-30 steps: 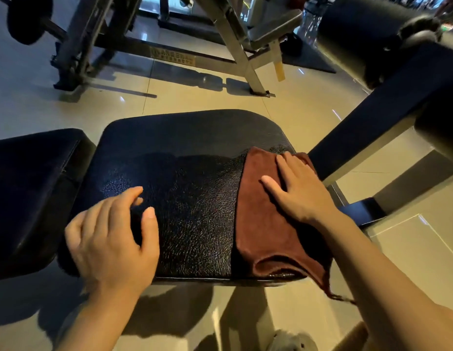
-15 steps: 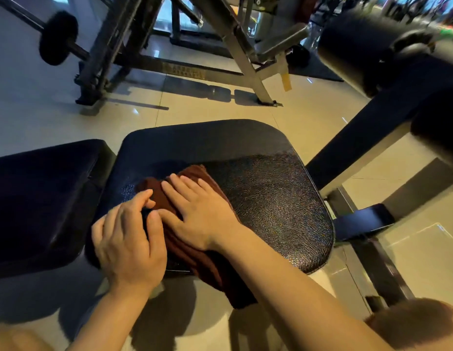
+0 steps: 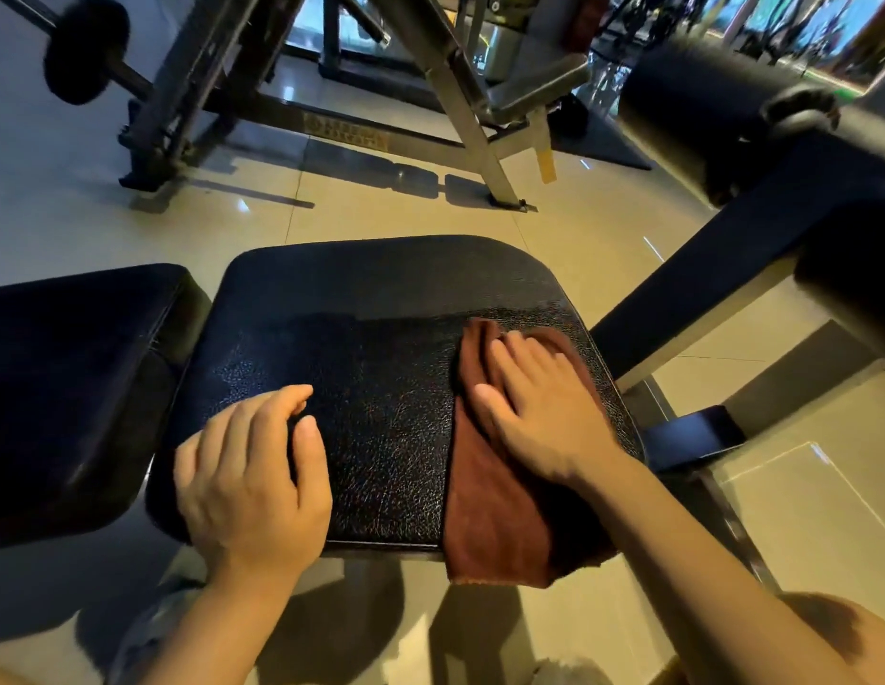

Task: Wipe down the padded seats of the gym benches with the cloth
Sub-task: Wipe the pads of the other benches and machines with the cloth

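Brown cloth [image 3: 485,506] lies under flat right hand [image 3: 539,412] (fingertips blurred); left hand [image 3: 247,482], relaxed, rests on padded seat [image 3: 381,289].

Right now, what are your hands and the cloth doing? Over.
Right hand flat, pressing brown cloth on seat's right side. Left hand resting on seat's near-left edge, holding nothing. Nothing in the way on seat.

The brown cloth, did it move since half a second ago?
Yes. The brown cloth slid rightward across the seat pad, from beside the left hand to the right edge, under the right hand.
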Motion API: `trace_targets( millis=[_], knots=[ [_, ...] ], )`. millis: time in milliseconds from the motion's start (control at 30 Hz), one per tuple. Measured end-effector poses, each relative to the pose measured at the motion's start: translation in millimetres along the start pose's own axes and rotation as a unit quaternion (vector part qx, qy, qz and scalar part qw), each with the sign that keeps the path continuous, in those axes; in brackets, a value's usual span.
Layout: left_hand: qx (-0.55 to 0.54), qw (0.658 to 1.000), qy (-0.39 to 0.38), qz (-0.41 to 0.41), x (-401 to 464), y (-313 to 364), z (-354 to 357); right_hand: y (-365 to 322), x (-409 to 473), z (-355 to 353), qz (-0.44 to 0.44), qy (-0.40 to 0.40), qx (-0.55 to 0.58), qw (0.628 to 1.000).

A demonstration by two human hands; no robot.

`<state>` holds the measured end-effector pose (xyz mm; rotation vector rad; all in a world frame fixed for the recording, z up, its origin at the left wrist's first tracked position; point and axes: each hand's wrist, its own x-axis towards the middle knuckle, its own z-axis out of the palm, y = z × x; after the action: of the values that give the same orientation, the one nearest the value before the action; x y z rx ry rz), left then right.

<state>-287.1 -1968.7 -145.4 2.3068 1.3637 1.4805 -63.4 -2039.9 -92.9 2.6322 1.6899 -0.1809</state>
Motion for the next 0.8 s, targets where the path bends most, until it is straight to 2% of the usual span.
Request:
trace_targets(
  millis=[133,267,333,400,500,567,633,700,733,800],
  knots=[
    [0.013,1.0,-0.007,0.012,0,-2,1,-68,-4,13,-0.091,0.014,0.028,0.995],
    [0.022,0.999,-0.034,0.009,2,-2,-1,-80,9,19,-0.064,0.017,0.054,0.996],
    [0.014,0.998,-0.058,0.02,3,-4,-5,-57,10,17,-0.014,0.079,0.032,0.996],
    [-0.001,0.997,-0.072,0.04,2,-4,-11,-24,5,13,0.075,0.116,0.027,0.99],
    [-0.021,0.992,-0.083,0.096,-5,8,-18,16,-23,8,0.182,0.107,0.039,0.977],
    [-0.03,0.986,-0.081,0.144,-11,17,-18,22,-45,10,0.238,0.07,0.053,0.967],
    [-0.033,0.983,-0.074,0.165,-13,19,-18,21,-67,12,0.263,0.056,0.069,0.961],
    [-0.027,0.987,-0.064,0.141,-8,14,-18,17,-85,14,0.224,0.101,0.063,0.967],
    [-0.023,0.991,-0.059,0.115,-5,9,-20,13,-90,15,0.171,0.12,0.055,0.976],
    [-0.02,0.996,-0.055,0.062,1,2,-20,4,-91,18,0.081,0.083,0.029,0.993]
  ],
)
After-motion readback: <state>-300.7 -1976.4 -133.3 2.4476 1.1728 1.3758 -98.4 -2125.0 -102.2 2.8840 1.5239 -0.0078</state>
